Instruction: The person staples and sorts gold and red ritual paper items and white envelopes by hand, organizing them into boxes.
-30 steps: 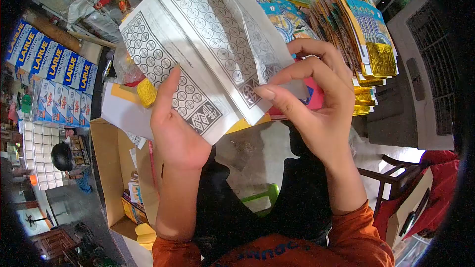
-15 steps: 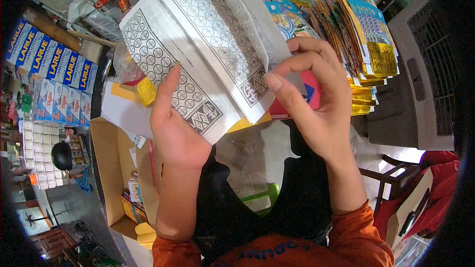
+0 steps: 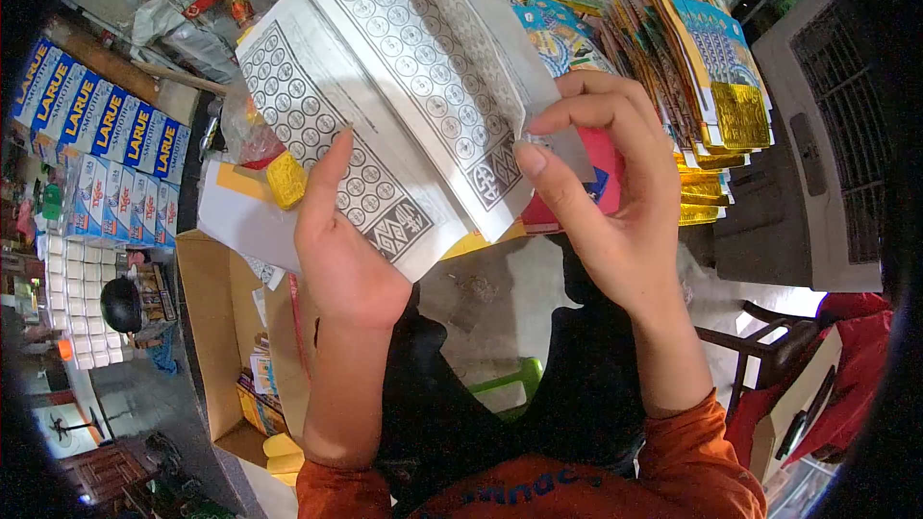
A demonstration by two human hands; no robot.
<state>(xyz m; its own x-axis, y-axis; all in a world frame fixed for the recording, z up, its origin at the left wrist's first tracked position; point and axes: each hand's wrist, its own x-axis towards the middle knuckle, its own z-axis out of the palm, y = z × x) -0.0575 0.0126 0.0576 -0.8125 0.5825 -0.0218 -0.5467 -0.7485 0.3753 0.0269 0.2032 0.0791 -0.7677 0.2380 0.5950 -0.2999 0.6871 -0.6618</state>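
Between my two hands are thin white printed paper sheets [image 3: 413,67], covered in rows of black circles with dark patterned bands at the near end. My left hand [image 3: 351,259] supports them from below, its thumb resting on top and its other fingers hidden behind. At the right edge, my right hand [image 3: 625,202] has its thumb and forefinger closed on the raised fold of a sheet. Beyond my left thumb lies a small yellow packet [image 3: 286,181], near a white sheet with a yellow band [image 3: 236,207].
A tall stack of colourful papers with gold foil [image 3: 702,67] stands at the back right. An open cardboard box [image 3: 216,327] is at the lower left, with beer cartons [image 3: 106,125] beyond it. A grey slatted panel [image 3: 817,135] rises on the right.
The sheets have shifted very slightly to the right. My right forefinger and thumb have moved a little at the sheet's edge; my left hand keeps its hold.
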